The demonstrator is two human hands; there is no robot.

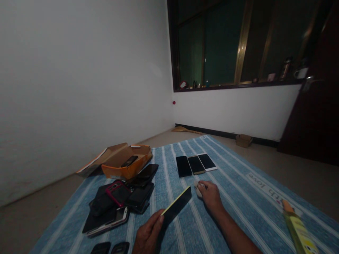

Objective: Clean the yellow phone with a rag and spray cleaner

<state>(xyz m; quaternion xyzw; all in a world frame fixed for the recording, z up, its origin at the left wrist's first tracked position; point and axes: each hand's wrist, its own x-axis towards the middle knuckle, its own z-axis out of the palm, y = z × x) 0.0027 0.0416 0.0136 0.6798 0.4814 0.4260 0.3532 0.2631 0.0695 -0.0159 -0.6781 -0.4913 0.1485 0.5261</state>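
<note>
My left hand point(148, 231) grips the near end of a dark-screened phone point(178, 206) with a yellow-green edge, tilted above the striped cloth. Just right of its far end, my right hand point(211, 196) pinches a small pale wad point(198, 191), perhaps a crumpled cloth. Beyond the hands, three phones lie side by side: a black one point(183, 167), a gold-edged one point(196, 165) and a white-edged one point(207, 162). On the left is a loose heap of several phones, among them one with a pink frame point(118, 194).
An orange cardboard box point(116, 173) with its lid folded back holds a small dark phone point(129, 161). Two dark objects point(101, 248) sit at the bottom edge. A yellowish bottle point(299, 227) lies at the right on the blue striped cloth point(238, 208). Walls stand behind.
</note>
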